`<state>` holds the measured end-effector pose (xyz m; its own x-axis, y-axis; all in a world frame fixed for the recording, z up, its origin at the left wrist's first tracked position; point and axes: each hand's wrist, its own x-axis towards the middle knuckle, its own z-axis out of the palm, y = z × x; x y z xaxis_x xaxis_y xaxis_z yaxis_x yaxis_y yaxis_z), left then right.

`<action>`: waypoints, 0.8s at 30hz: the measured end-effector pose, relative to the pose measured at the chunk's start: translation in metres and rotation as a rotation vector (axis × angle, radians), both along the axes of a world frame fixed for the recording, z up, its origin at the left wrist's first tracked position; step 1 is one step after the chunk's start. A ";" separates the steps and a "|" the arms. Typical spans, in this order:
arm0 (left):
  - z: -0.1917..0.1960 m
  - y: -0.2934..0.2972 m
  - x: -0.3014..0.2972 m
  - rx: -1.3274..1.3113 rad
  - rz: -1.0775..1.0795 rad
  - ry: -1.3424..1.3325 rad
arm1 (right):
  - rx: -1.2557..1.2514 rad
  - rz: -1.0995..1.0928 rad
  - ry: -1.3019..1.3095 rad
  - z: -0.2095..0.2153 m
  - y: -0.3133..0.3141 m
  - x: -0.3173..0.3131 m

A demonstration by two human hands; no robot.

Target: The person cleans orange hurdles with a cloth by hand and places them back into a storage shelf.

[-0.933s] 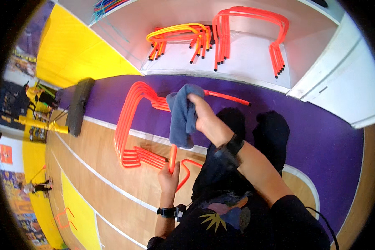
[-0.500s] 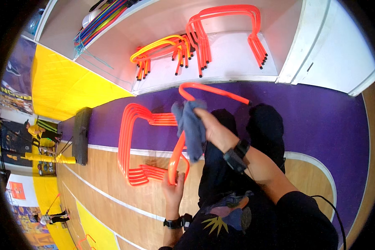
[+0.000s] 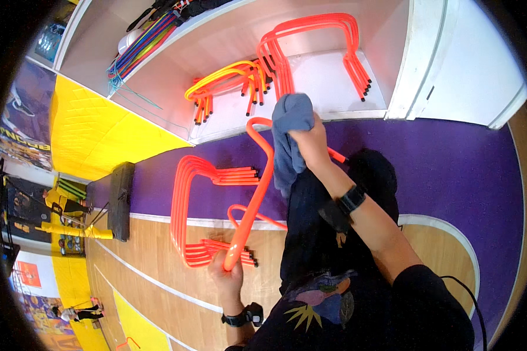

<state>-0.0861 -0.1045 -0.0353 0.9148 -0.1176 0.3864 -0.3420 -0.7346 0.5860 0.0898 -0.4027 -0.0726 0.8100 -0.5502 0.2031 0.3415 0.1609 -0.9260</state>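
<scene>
- The person's left hand [image 3: 227, 275] is gripping one leg end of an orange hurdle [image 3: 256, 193], its fingers curled tight around the tube, just above the stack of orange hurdles [image 3: 205, 205] lying on the floor.
- The held hurdle is rising tilted from that stack toward the white shelf unit [image 3: 328, 99], its curved top sitting just in front of the shelf's lower edge.
- The right hand [image 3: 311, 143] is closing around a blue-grey cloth [image 3: 288, 137], bunching it and pressing it against the top bend of the held hurdle; the cloth is hanging down past the tube, on the right of the floor stack.
- A black wristwatch [image 3: 351, 199] is showing on the right forearm, and another black watch [image 3: 243, 317] on the left wrist, below the floor stack.
- The floor stack is lying across the purple floor strip [image 3: 451, 169] and the wooden floor [image 3: 158, 257], in front of the shelf unit.
- Inside the shelf unit, tall orange hurdles [image 3: 316, 47] are standing together, with low yellow and orange hurdles [image 3: 228, 82] just beside them on their left.
- A bundle of coloured poles [image 3: 140, 50] is resting on the shelf board above them.
- A black floor brush head [image 3: 120, 199] is lying well to the left of the floor stack.
</scene>
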 end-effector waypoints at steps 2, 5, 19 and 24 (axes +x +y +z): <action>0.011 0.004 -0.001 -0.034 0.013 -0.032 | -0.436 -0.239 -0.105 0.032 0.003 -0.018; 0.034 -0.008 0.001 -0.089 -0.072 -0.087 | -0.976 -0.152 -0.405 0.028 -0.007 0.007; 0.013 0.037 0.013 -0.074 0.343 -0.100 | -1.211 0.201 0.166 -0.041 -0.032 -0.002; 0.030 0.021 0.042 0.089 0.235 -0.211 | -1.154 0.182 0.531 -0.053 -0.076 -0.017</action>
<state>-0.0443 -0.0834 -0.0056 0.8215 0.0454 0.5684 -0.2640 -0.8533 0.4497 0.0726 -0.4784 -0.1253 0.9825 -0.1453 0.1162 -0.0529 -0.8167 -0.5746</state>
